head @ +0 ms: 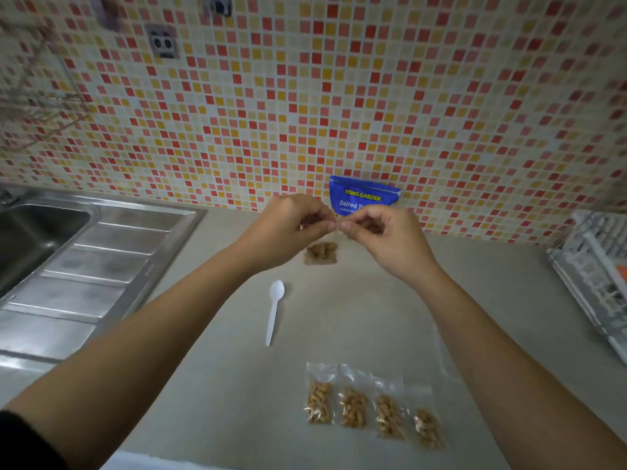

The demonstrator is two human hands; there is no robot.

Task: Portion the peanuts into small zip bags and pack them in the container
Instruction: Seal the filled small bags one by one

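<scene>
A small clear zip bag (pixel 321 253) with peanuts in its bottom hangs above the counter. My left hand (pixel 291 222) and my right hand (pixel 376 232) both pinch its top edge, thumbs and forefingers nearly touching each other. Behind them the blue salted peanut packet (pixel 363 195) leans upright against the tiled wall, partly hidden by my right hand. A white plastic spoon (pixel 274 310) lies on the counter below the hands. Near the front edge, several filled small zip bags (pixel 371 407) lie side by side in a row.
A steel sink with draining board (pixel 84 259) fills the left side. A white dish rack (pixel 593 276) stands at the right edge. A clear plastic sheet or empty bag (pixel 441 354) lies right of the filled bags. The mosaic wall (pixel 305 96) closes the back.
</scene>
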